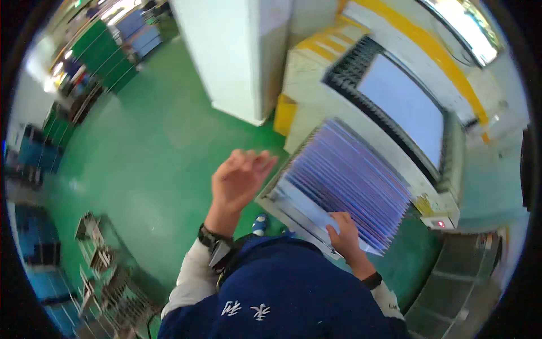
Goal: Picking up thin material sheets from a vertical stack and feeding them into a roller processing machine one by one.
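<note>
A slotted rack (275, 195) stands before me, filled with a row of several thin purple-blue panels (350, 169) on edge. At its near side a paler, whitish-blue panel (309, 208) leans toward me. My right hand (345, 236) is closed on the near right part of this pale panel, thumb on the near face and fingers over its top edge. My left hand (240, 178) is raised in the air left of the rack, apart from it. Its fingers are loosely bent and a little blurred, with nothing seen in them. A dark watch-like band (213, 240) circles the left wrist.
Behind the rack is a cream machine (310, 76) with a black ridged bed holding a pale flat panel (403, 104). A white pillar (231, 56) rises at the far middle. Metal frames (104, 260) stand on the green floor at left, a grey mesh-sided cart (460, 277) at lower right.
</note>
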`<action>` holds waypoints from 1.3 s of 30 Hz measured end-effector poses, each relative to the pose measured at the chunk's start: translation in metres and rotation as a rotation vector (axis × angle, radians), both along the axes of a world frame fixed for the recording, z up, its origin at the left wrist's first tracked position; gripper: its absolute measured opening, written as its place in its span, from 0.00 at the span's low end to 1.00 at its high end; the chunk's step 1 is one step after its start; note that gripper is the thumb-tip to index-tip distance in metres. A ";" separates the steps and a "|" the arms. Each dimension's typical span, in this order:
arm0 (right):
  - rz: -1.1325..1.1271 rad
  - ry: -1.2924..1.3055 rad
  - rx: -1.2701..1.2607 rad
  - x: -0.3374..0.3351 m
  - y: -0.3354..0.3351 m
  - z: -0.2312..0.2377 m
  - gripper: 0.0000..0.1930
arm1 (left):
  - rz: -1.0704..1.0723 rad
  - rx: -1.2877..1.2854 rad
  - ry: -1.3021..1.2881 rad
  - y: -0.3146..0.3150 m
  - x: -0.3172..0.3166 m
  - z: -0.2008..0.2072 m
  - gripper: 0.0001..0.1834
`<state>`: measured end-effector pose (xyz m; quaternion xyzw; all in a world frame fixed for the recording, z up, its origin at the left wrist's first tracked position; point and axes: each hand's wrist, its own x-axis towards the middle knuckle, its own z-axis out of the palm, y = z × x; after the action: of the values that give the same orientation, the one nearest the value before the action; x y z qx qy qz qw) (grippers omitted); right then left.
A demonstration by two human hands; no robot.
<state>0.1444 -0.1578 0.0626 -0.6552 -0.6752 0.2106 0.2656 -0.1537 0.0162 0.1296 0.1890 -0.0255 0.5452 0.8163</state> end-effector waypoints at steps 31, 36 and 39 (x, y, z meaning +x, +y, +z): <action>-1.414 1.458 0.590 0.541 -0.181 -0.193 0.21 | 0.356 1.633 1.953 -0.105 0.358 -0.105 0.38; -1.416 1.322 0.623 0.551 -0.171 -0.192 0.17 | 0.386 1.644 1.956 -0.103 0.364 -0.114 0.40; -1.392 1.270 0.656 0.551 -0.156 -0.203 0.14 | 0.428 1.665 1.964 -0.097 0.352 -0.114 0.42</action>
<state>0.6958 -0.3141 -0.1402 -0.5649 0.1017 0.1225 0.8097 0.1983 -0.0809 0.0160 0.9520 0.2802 0.1194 0.0305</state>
